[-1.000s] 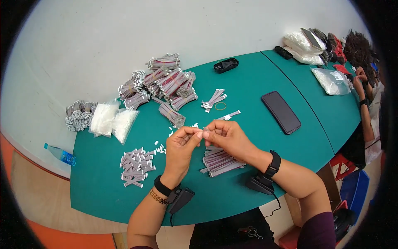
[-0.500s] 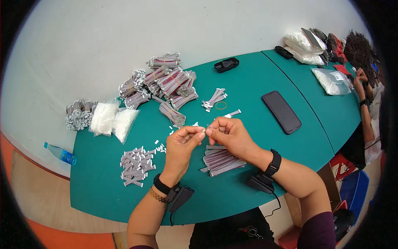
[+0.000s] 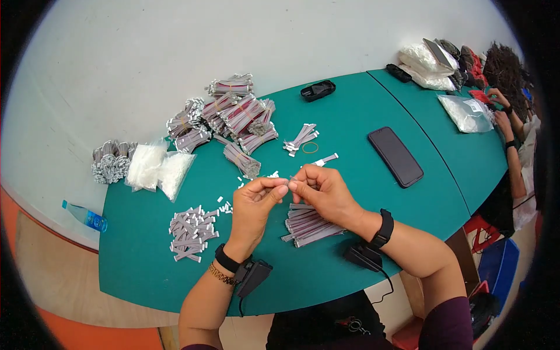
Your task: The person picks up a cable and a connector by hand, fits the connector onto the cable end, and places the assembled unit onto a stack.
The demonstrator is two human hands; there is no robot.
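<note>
Carefully, Two Hands Meet Over a Tiny Part

Nearest the camera, a black wrist strap [image 3: 383,228] circles the right arm at a green-topped table [image 3: 140,280]. Loose grey-and-maroon flat ribbon cables [image 3: 312,226] lie partly beneath the bare right hand [image 3: 326,191], while short grey ribbon cables with white ends [image 3: 192,234] sit heaped to the left of the bare left hand [image 3: 252,204].

Above the table, the hands come fingertip to fingertip, each with thumb and forefinger closed in a pinch on a tiny pale part [image 3: 289,182] between them. Its exact shape is too small to tell. The step in hand appears to be close fingertip work on a connector piece, judging by the cables and the small white plastic pieces [image 3: 226,208] scattered nearby. The next move, on that reading, calls for a light, steady grip and well-aligned tips.

Farther back, a thin tan rubber band [image 3: 310,148] lies beside a small cluster of white-tipped cables [image 3: 301,140]. Banded grey-and-maroon cable bundles [image 3: 242,116] pile up near the pale wall [image 3: 128,70]; a black smartphone [image 3: 395,156] rests to the right. Farthest off, a co-worker's hands [image 3: 503,121] show at the adjoining table.
</note>
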